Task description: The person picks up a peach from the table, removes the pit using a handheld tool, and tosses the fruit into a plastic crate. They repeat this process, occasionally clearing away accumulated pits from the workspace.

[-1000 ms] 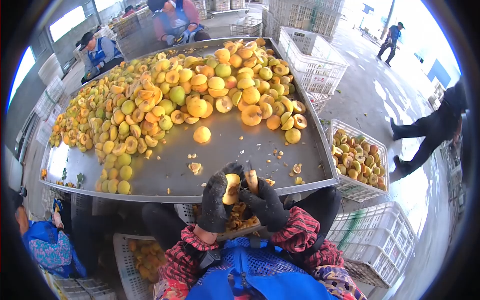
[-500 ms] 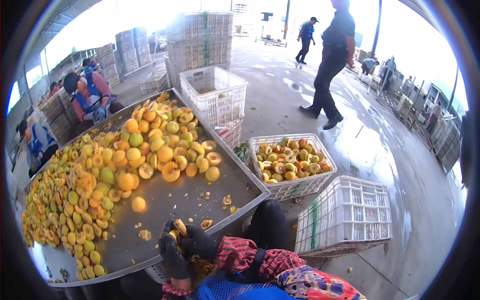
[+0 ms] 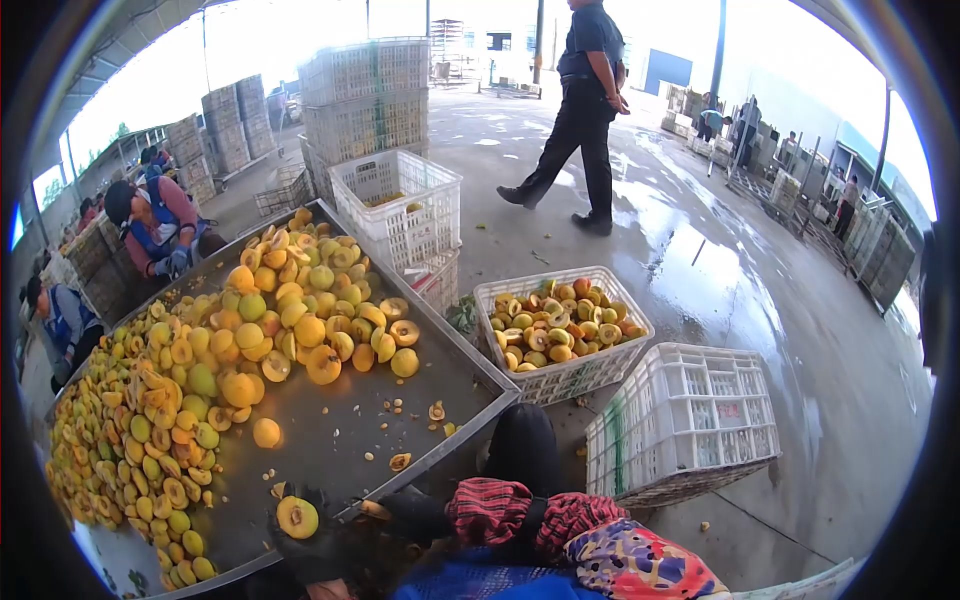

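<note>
My left hand (image 3: 305, 545), in a dark glove, holds a halved yellow fruit (image 3: 297, 517) at the near edge of the metal table (image 3: 345, 440), its cut face with a brown centre showing. My right hand (image 3: 410, 513), also dark-gloved, is just to the right, low over the table's rim. A small wooden-coloured handle (image 3: 375, 510) sticks out from its fingers. A large heap of halved fruit (image 3: 180, 400) covers the table's left and far parts, and a single piece (image 3: 267, 432) lies apart from it.
A white crate of fruit (image 3: 565, 330) stands right of the table, beside an upturned white crate (image 3: 685, 425). Stacked crates (image 3: 368, 110) rise behind the table. A person (image 3: 580, 120) walks across the wet floor; a co-worker (image 3: 160, 225) bends at the table's far left.
My hands have moved apart, and the left now shows a fruit half. The view has shifted. The person in dark clothes has walked left, and the second walker is out of sight.
</note>
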`<state>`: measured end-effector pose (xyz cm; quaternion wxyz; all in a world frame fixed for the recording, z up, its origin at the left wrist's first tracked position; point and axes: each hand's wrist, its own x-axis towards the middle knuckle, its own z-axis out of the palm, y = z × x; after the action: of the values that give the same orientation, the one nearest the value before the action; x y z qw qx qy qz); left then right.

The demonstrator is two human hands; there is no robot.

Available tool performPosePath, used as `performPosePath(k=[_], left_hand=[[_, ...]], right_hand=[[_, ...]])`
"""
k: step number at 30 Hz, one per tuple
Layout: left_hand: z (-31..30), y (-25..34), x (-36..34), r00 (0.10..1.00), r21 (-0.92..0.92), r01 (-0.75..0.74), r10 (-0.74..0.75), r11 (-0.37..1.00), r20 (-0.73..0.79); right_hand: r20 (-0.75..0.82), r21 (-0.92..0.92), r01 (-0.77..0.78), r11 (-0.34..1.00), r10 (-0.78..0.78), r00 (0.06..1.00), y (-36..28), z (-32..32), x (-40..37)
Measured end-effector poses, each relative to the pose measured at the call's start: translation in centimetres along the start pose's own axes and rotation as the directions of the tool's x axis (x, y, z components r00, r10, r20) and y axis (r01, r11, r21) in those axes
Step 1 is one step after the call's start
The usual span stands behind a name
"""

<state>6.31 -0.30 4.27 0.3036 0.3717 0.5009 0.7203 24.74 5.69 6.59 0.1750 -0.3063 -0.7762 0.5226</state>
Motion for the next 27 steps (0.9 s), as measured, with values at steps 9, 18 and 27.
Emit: performPosePath(k=[9, 18, 27], left_hand=[[3.9, 6.9, -1.3, 0.965, -0.195, 0.238, -0.209, 0.952, 0.155], [2.7, 3.3, -1.0, 0.895, -0.667, 0.445, -0.332, 0.598, 0.299], [3.1, 3.8, -1.1, 0.882, -0.732, 0.444, -0.395, 0.518, 0.256]], right_hand=[[0.137, 0.322, -0.247, 0.914, 0.213, 0.967, -7.4, -2.8, -3.6], [0.009, 0.028, -0.002, 1.0, 0.002, 1.0, -6.0, 0.1, -2.5], [0.072, -0.23, -0.155, 0.961, 0.176, 0.982, -6.8, 0.7, -1.9]])
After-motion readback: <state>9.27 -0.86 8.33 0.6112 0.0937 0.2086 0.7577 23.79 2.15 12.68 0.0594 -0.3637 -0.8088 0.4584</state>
